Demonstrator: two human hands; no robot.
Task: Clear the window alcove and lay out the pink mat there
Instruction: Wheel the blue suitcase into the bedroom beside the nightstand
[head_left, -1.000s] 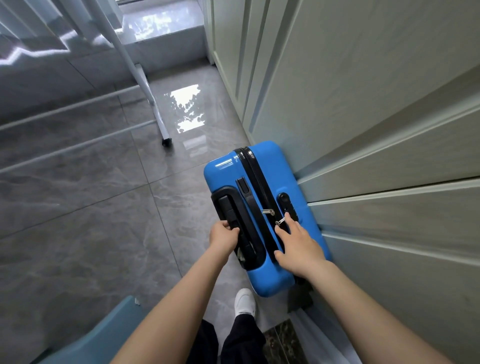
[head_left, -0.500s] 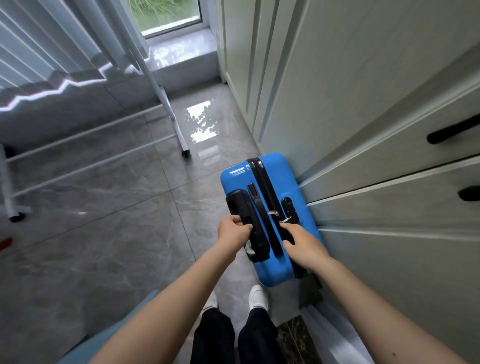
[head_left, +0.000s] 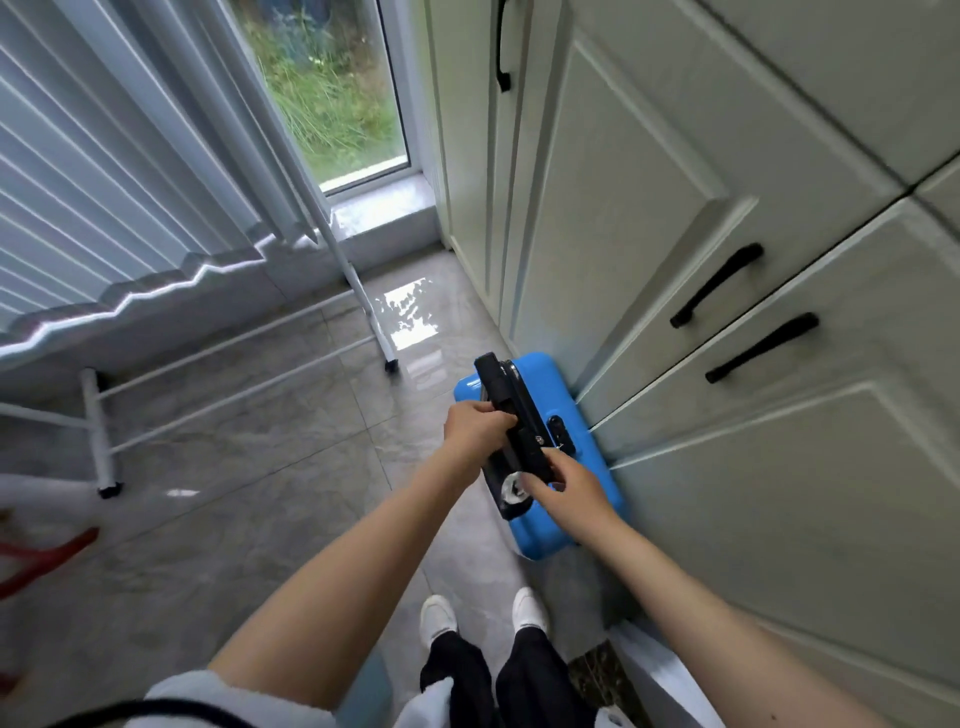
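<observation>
Blue hard-shell suitcase (head_left: 545, 457) upright on grey tile floor (head_left: 234, 467), against cream cabinet (head_left: 649, 260). Left hand (head_left: 475, 428) curled round black telescopic handle (head_left: 506, 410); right hand (head_left: 569, 491) apparently pinching its lower end. Pink mat unseen. Risk: uneven pull tipping case, scuffing cabinet.

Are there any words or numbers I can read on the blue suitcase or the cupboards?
None can be read.
Suitcase: no words show; its small lock is too blurred to read any digits.
Cupboards: plain doors, no writing.
</observation>
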